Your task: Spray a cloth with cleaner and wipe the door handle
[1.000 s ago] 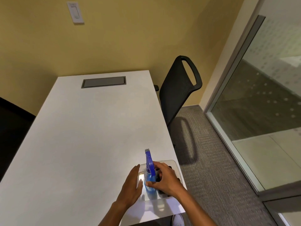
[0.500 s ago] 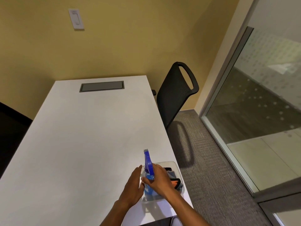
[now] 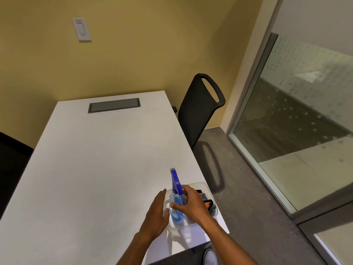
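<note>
1. Head view: right hand [image 3: 191,205] has its grip closed around the spray bottle [image 3: 176,199], which stands in the clear bin [image 3: 206,185] at the worktop [image 3: 95,169] corner.
2. Left hand [image 3: 156,211] is open and empty, just left of this grip.
3. Lifting may drag the light bin off the edge; the dark cloth [image 3: 209,204] lies right of the grip.

Head-worn view, steeply down over table [image 3: 91,169]

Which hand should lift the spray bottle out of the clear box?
The right hand. It is already wrapped around the spray bottle in the clear box, while the left hand rests open against the box's outer side.
</note>
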A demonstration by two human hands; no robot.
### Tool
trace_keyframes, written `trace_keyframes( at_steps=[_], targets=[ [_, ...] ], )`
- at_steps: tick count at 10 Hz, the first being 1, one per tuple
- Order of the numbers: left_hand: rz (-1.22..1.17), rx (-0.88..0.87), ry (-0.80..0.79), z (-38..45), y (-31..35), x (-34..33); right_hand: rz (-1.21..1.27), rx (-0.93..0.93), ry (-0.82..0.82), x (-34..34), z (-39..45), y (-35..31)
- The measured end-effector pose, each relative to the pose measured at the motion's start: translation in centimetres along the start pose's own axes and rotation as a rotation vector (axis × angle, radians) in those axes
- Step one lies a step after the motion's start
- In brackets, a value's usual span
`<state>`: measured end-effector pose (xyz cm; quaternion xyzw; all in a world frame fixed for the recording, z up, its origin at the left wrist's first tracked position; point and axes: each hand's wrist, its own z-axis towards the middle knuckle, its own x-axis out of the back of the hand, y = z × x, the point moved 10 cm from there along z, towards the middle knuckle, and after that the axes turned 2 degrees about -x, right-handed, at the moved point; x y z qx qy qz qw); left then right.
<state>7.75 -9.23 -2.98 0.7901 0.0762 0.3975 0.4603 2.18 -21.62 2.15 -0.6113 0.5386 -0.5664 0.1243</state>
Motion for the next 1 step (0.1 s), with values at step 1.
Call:
trace_keyframes(
  at_steps=[1],
  targets=[
    [-0.028, -0.024, 0.023, -0.31, 0.83, 0.82, 0.087, -0.047, 0.049, 1.03, -0.99, 1.77]
  ],
)
